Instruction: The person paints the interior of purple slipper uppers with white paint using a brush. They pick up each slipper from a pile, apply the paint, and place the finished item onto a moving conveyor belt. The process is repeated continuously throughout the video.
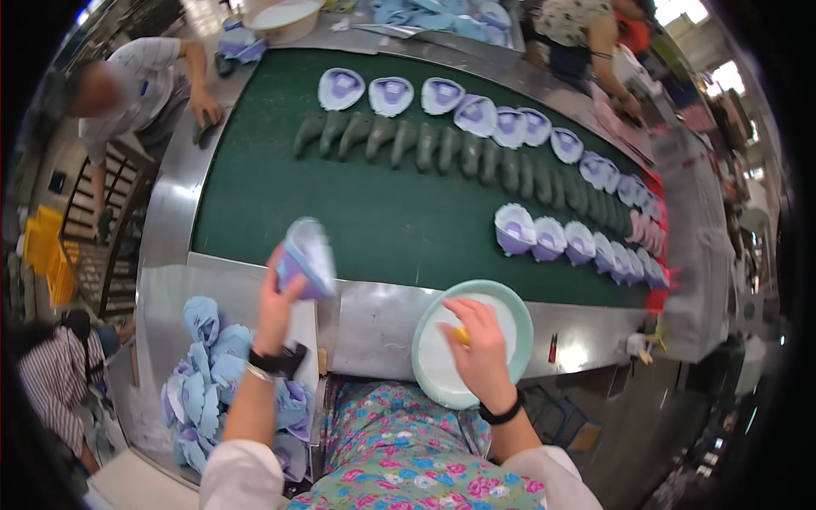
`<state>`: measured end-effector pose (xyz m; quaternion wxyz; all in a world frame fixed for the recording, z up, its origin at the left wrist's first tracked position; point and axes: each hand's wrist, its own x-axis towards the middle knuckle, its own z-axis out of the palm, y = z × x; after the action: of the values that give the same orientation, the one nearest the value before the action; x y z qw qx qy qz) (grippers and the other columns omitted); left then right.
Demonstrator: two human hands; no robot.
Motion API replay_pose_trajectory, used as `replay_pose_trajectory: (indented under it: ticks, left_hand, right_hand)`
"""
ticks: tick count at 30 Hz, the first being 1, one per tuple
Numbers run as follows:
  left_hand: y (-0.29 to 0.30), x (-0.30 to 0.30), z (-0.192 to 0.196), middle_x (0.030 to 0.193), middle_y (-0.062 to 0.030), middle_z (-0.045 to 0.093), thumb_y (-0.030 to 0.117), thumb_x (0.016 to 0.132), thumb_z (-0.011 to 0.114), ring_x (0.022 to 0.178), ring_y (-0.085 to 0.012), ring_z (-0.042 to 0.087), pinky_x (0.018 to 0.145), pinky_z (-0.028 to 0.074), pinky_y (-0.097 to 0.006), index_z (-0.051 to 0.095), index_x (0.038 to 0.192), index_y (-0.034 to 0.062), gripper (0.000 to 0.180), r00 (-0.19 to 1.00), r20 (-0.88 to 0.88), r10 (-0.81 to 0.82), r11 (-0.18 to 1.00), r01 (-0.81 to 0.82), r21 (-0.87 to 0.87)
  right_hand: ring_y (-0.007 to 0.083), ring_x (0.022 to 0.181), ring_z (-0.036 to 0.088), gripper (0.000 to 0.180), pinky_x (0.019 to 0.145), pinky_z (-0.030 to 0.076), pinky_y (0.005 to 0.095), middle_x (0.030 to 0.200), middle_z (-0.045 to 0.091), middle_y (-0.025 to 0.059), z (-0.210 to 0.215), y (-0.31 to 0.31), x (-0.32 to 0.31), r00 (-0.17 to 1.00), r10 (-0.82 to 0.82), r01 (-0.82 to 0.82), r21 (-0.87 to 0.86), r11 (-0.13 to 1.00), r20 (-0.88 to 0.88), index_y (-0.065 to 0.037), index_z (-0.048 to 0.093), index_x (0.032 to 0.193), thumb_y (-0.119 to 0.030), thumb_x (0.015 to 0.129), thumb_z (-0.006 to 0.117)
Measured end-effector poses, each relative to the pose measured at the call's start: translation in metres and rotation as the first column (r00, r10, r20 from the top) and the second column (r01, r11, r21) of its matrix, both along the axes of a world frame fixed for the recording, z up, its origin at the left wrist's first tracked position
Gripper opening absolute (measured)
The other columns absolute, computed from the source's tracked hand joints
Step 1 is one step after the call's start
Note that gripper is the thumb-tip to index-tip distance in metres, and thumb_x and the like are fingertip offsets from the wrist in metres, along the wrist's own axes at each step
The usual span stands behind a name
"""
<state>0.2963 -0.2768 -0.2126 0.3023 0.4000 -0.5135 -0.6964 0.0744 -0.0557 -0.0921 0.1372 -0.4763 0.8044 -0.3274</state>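
- Left hand (276, 297) first: thumb and fingers closed round a lavender-and-white cup-shaped piece (308, 255), blurred, held up over the near edge of the green surface (340, 191).
- Over to the right hand (478, 344) — fingers curled in, pinching a small yellow object (461, 336) mostly hidden by them, right above a mint-green basin (524, 327) with white inside; whether the fingers touch the basin, can't tell.
- The basin sits on the metal bench (374, 327), overlapping the green surface; a small red item (552, 348) lies to its right.
- Below the left hand, beside that forearm, a heap of light-blue and lavender pieces (204, 382).
- Farther out on the green: a near row of lavender-and-white pieces (514, 229) at the right, then a long line of dark foot-shaped forms (425, 146) — pink forms (648, 234) at its right end — and another lavender-and-white row (391, 96) behind.
- Far left, a co-worker's hand (204, 109) at the bench's edge, on a dark object (202, 134).
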Motion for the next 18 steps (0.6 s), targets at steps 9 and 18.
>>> replay_pose_trajectory:
  ticks: [9, 18]
  left_hand:
    - [0.134, -0.028, 0.093, 0.156, -0.0136, 0.033, 0.016, 0.097, 0.055, 0.140, -0.0232, 0.036, 0.115, 0.031, -0.037, 0.023, 0.156, 0.0079, 0.068, 0.756, -0.634, -0.164, 0.790, 0.485, 0.374]
    - [0.156, -0.013, 0.095, 0.141, -0.0192, 0.050, -0.001, 0.086, 0.065, 0.131, -0.0238, 0.049, 0.110, 0.037, -0.036, 0.033, 0.149, 0.0022, 0.070, 0.804, 0.058, -0.592, 0.729, 0.565, -0.386]
  right_hand:
    - [0.0294, 0.097, 0.063, 0.037, 0.082, 0.052, 0.0371, 0.103, 0.068, 0.0085, 0.050, 0.027, 0.038, 0.972, 0.183, -0.178, -0.049, 0.983, 0.149, -0.004, 0.068, 0.102, -0.009, 0.068, 0.082]
    - [0.0284, 0.083, 0.062, 0.025, 0.075, 0.052, 0.0382, 0.094, 0.066, 0.0107, 0.050, 0.084, 0.028, 0.893, 0.347, -0.352, -0.035, 0.935, 0.288, -0.010, 0.069, 0.103, -0.016, 0.080, 0.076]
